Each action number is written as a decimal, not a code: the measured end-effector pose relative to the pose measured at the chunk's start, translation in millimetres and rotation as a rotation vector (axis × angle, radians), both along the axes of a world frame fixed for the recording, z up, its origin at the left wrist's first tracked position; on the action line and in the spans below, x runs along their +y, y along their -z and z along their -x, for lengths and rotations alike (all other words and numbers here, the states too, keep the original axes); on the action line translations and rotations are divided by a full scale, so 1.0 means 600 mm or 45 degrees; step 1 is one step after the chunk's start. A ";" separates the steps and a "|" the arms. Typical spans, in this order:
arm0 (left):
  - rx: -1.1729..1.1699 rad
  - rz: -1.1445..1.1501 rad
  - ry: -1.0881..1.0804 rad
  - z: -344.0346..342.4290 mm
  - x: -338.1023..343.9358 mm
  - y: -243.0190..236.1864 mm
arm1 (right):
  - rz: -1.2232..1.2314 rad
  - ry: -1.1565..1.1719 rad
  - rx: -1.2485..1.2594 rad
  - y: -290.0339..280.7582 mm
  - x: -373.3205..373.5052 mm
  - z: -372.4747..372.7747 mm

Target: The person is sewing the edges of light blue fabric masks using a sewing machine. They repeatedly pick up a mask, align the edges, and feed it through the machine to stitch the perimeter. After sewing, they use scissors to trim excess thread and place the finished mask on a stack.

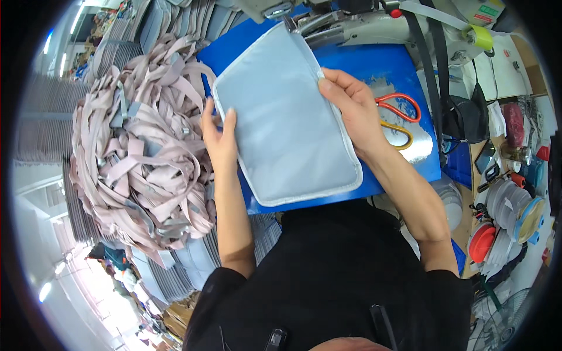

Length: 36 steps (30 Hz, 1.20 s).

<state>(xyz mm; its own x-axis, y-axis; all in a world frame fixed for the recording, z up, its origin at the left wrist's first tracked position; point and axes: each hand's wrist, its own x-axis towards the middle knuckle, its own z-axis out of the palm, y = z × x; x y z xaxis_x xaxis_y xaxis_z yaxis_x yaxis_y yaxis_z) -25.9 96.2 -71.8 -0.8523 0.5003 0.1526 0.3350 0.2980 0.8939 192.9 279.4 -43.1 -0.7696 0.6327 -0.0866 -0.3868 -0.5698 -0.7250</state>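
Here we are at the blue tabletop [426,161], and the pale grey-blue panel [293,123] is centre stage, over the left half of it, its lower edge just inside the near edge and its narrower far end reaching up to the metal foot [290,24] of what looks like a sewing machine [374,29]. Whether the panel is flat down or a touch raised, I can't tell. The right hand [354,111] has the long right side in a pinch, thumb on top, fingers curled; the left hand [220,143] is spread wide at the opposite side, thumb over the border, fingers apart outside it, and how firmly it bears I can't say. The judgement from here: let that right pinch guide lightly, never tug, because a pull could skew the pale bound edge at the foot. Flatten the left palm to keep the face smooth; a soft sheet like this probably ripples if the hands push toward each other. Fingertips are best kept well back from the metal. And watch the flanks! Scissors [404,98] with one red and one yellow loop lie toward the right edge of the tabletop, near the right wrist, so turning the panel that way could snag them. Off the left edge, a heap of pinkish straps [140,158] crowds the left forearm; a loose loop there might catch.
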 end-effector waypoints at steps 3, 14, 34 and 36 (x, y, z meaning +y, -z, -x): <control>-0.769 -0.381 0.157 -0.030 -0.011 -0.034 | 0.046 -0.004 0.044 0.002 0.011 0.009; -0.679 -0.438 0.331 -0.004 0.000 -0.089 | -0.133 0.159 -0.063 -0.005 0.052 0.064; -0.726 -0.399 0.365 0.002 -0.011 -0.105 | -0.642 0.237 -0.346 0.012 0.038 0.019; -0.654 -0.348 0.343 -0.016 -0.021 -0.102 | -0.550 0.119 -0.290 0.015 0.035 0.017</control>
<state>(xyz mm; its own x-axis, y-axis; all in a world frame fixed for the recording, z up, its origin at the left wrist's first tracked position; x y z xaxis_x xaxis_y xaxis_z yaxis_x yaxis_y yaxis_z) -16.5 83.3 -10.6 -0.7003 0.7083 -0.0893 -0.1250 0.0016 0.9922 182.6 300.1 -52.4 -0.7000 0.7131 0.0394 -0.2260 -0.1689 -0.9594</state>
